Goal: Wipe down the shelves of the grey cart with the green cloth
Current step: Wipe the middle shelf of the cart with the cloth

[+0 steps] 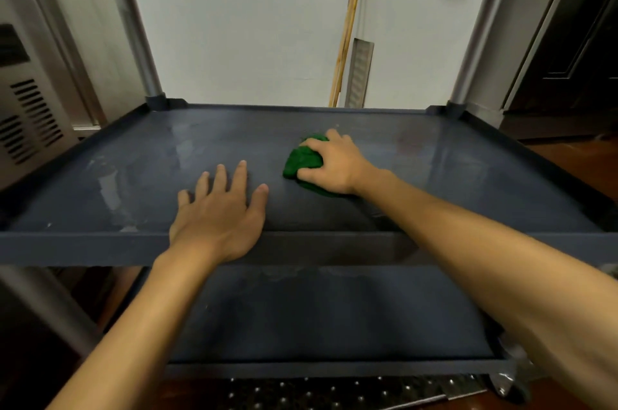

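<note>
The right hand [334, 164] is gripping the bunched green cloth [302, 160] mid-shelf, while the left hand [220, 205] is lying flat with fingers spread, bracing near the front lip of the grey cart [83, 247]. I'd be flattening that cloth out and working overlapping passes right into the back corners, since the streaky patches are showing on the left side.

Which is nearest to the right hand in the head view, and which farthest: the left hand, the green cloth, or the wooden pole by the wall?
1. green cloth, gripped under the right hand.
2. left hand, flat on the same shelf, to its left.
3. wooden pole, upright beyond the shelf's far edge.
</note>
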Available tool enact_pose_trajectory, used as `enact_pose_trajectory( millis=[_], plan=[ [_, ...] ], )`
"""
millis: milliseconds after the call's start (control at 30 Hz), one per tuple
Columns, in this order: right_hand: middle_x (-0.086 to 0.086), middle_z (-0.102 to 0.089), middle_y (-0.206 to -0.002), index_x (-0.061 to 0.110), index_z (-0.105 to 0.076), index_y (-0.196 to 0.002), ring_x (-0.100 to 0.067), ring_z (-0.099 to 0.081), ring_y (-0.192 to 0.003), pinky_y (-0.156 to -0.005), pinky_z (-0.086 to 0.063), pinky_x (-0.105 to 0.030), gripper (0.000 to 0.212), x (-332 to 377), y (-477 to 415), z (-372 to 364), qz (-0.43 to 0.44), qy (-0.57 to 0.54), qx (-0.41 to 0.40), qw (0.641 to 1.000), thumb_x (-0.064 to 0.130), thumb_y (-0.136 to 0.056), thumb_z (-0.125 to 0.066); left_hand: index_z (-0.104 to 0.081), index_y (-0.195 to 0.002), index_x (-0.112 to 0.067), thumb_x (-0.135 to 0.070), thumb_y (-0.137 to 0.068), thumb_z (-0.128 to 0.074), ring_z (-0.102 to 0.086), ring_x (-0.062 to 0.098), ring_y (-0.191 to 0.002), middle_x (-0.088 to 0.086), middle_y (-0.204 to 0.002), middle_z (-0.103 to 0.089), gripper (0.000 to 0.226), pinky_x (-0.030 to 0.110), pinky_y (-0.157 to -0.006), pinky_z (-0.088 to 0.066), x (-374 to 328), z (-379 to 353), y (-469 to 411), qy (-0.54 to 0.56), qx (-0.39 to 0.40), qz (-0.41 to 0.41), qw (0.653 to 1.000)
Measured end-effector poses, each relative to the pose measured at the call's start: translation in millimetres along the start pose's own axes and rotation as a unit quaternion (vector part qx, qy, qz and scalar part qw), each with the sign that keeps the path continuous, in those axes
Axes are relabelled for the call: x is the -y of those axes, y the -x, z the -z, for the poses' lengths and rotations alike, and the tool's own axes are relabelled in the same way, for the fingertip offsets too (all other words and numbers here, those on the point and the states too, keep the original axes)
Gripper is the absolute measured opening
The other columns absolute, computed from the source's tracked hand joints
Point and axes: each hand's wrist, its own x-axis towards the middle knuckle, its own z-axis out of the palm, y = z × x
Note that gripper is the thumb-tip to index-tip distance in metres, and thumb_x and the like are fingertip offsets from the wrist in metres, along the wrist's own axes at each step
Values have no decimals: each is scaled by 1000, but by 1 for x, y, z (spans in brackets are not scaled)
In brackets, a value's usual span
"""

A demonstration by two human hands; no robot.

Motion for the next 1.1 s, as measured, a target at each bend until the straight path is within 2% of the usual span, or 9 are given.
enact_pose_trajectory(
  millis=[100, 267, 500, 700, 833, 933, 1000, 1033, 1100],
  plan=[
    [-3, -40, -103, 32, -55, -133, -31, -45, -102, -86, -33, -32, 54, -2, 36, 9, 73, -41, -5, 997, 48, -83, -68, 5, -161, -36, -68, -92, -3, 3, 27, -158, 1, -171, 1, 76, 56, -124, -7, 4, 1, 3, -6, 2, 10, 1000],
    [-7, -51, -103, 24, -61, -131, -20, -50, -96, -86, -39, -26, 56, -44, 84, 29, 124, -79, -6, 989, 26, -77, -79, 14, -159, -36, -70, -93, -1, 5, 25, -158, -4, -171, 9, 76, 55, -124, -7, 5, 2, 10, -19, 35, 20, 999],
    [-5, -48, -105, 26, -55, -137, -30, -53, -107, -101, -42, -39, 58, -108, 78, 42, 11, -36, -44, 998, 31, -82, -73, 19, -157, -37, -66, -92, 0, 12, 23, -157, -5, -169, 15, 74, 53, -126, -2, -5, 4, 18, -52, 61, -19, 997],
    [-23, -54, -128, 20, -49, -141, -39, -46, -122, -104, -39, -43, 55, -129, 13, 33, -93, 51, -42, 993, 47, -93, -57, 16, -158, -37, -70, -64, 29, 19, 23, -155, -4, -168, 21, 101, 53, -126, 1, -11, 5, 25, -59, 58, -72, 994],
    [-21, -58, -125, 15, -49, -135, -39, -55, -111, -91, -45, -42, 58, -124, -37, 23, -121, 89, -47, 988, 57, -96, -43, 19, -156, -36, -74, -69, 26, 17, 20, -156, -4, -169, 15, 95, 49, -127, 3, -10, -1, 23, -5, 24, -84, 996],
    [-10, -55, -113, 16, -37, -136, -24, -58, -90, -74, -46, -36, 55, -113, -62, 31, -172, -78, -48, 981, 54, -97, -46, 21, -155, -38, -77, -76, 21, 19, 20, -155, -3, -169, 17, 88, 48, -126, 7, -6, -3, 20, 11, 30, -87, 996],
    [-7, -59, -108, 12, -43, -131, -22, -61, -90, -67, -45, -31, 45, -107, -71, 43, -189, -217, -43, 957, 46, -101, -41, 22, -154, -39, -77, -76, 20, 19, 20, -155, -4, -169, 17, 87, 47, -125, 8, -4, -4, 19, 15, 31, -88, 996],
    [-7, -65, -107, 10, -50, -127, -26, -65, -95, -68, -49, -30, 42, -105, -72, 47, -182, -310, -32, 933, 43, -103, -36, 21, -154, -39, -78, -77, 20, 19, 20, -155, -4, -169, 17, 87, 47, -125, 8, -4, -4, 19, 16, 31, -88, 996],
    [-8, -74, -106, 15, -60, -123, -26, -71, -101, -70, -58, -31, 40, -96, -66, 52, -155, -525, 17, 837, 37, -106, -32, 20, -155, -39, -77, -78, 19, 17, 20, -155, -4, -169, 16, 86, 46, -125, 7, -4, -5, 19, 14, 23, -87, 996]
  ],
)
